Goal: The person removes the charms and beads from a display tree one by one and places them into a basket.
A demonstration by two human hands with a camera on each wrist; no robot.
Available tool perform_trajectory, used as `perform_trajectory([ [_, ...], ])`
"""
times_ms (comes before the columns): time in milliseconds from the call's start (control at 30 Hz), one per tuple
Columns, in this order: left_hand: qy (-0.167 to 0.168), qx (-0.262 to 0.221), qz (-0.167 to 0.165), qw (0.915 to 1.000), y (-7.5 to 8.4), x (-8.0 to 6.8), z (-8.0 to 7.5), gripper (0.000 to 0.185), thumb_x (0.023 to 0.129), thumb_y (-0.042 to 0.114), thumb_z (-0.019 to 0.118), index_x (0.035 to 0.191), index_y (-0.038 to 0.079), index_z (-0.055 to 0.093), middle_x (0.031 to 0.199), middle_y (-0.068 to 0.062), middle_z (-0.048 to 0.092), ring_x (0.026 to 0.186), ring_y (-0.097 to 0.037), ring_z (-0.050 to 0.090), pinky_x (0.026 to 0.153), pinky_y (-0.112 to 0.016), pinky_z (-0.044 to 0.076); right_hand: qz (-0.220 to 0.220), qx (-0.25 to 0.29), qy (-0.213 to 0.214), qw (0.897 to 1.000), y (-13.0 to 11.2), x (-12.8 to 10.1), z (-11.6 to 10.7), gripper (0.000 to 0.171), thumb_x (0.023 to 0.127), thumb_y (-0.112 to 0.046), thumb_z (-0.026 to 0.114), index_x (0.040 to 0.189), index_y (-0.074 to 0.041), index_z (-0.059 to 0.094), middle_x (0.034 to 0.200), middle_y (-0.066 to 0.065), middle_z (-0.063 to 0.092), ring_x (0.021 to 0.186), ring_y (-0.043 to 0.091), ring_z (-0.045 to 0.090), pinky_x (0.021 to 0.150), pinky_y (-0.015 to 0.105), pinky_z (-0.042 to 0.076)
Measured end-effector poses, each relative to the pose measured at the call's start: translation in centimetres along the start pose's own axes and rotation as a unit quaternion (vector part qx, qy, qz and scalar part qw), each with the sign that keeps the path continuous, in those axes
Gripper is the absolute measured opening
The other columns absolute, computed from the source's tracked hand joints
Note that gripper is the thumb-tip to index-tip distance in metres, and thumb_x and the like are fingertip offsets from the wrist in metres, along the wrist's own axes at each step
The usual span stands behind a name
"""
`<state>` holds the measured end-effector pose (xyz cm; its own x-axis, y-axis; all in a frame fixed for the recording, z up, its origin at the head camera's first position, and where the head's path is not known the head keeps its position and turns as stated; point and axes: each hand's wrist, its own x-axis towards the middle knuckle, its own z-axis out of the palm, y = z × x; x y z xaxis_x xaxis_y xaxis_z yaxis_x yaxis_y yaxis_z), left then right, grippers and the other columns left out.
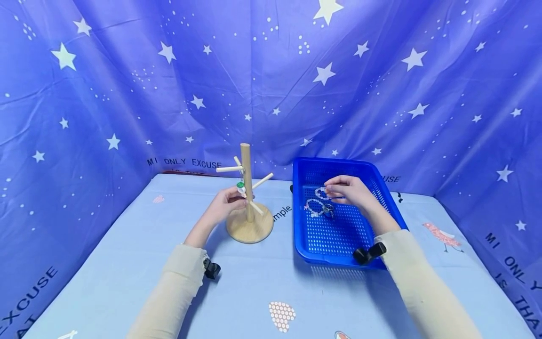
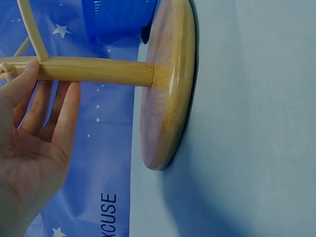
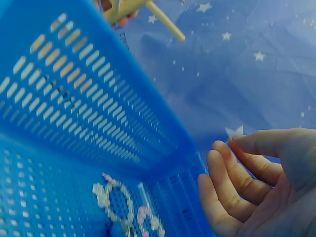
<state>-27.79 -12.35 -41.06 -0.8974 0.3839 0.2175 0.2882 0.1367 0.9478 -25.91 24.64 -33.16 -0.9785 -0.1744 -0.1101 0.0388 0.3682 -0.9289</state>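
Observation:
A light wooden stand [image 1: 246, 183] with a round base and several side pegs stands upright on the table. My left hand [image 1: 227, 205] grips its post, thumb on the near side and fingers passing behind. A small green and white trinket [image 1: 241, 187] hangs by the post, right at the left fingertips. Over the blue plastic basket [image 1: 298, 226] is my right hand [image 1: 349, 190], thumb and index close together, other fingers loosely bent, nothing visible between them. Below it a beaded bracelet [image 3: 118, 200] with pale and pink beads lies in the basket beside a second bracelet [image 3: 149, 223].
A pale blue printed cloth [image 1: 245, 292] covers the table. Purple curtains [image 1: 271, 70] with white stars enclose the back and both sides. The basket has raised, slotted walls and stands to the right of the wooden stand.

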Motion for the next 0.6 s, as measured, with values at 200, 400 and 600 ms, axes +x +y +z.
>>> perform_trajectory([
  [200,0.035,-0.007,-0.009,0.9993,0.3,-0.2,0.5,0.025,0.093,-0.006,0.061,0.114,-0.018,0.056,0.117,-0.037,0.064,0.086,0.001,0.066,0.083,-0.026,0.06,-0.022,-0.007,-0.017,1.0,-1.2,-0.2,1.4,0.038,0.1,-0.02,0.06,0.126,0.007,0.057,0.093,-0.006,0.073,0.084,0.004,0.069,0.09,0.032,0.06],
  [400,0.086,0.031,0.005,0.9958,0.4,-0.1,0.9,0.021,0.088,-0.005,0.068,0.104,-0.014,0.061,0.105,-0.031,0.07,0.08,0.0,0.064,0.077,-0.018,0.057,-0.042,0.003,-0.039,0.998,-3.0,-0.3,3.6,0.032,0.1,-0.016,0.06,0.123,0.007,0.058,0.095,-0.001,0.073,0.085,0.007,0.069,0.087,0.031,0.06],
  [600,0.116,0.08,0.011,0.99,0.6,0.0,1.4,0.017,0.085,0.002,0.075,0.096,-0.003,0.063,0.1,-0.021,0.073,0.086,-0.014,0.07,0.081,-0.025,0.056,-0.052,-0.002,-0.05,0.997,-4.5,-0.2,6.2,0.033,0.1,-0.014,0.06,0.123,0.008,0.059,0.109,0.017,0.071,0.09,0.013,0.07,0.095,0.043,0.058],
])
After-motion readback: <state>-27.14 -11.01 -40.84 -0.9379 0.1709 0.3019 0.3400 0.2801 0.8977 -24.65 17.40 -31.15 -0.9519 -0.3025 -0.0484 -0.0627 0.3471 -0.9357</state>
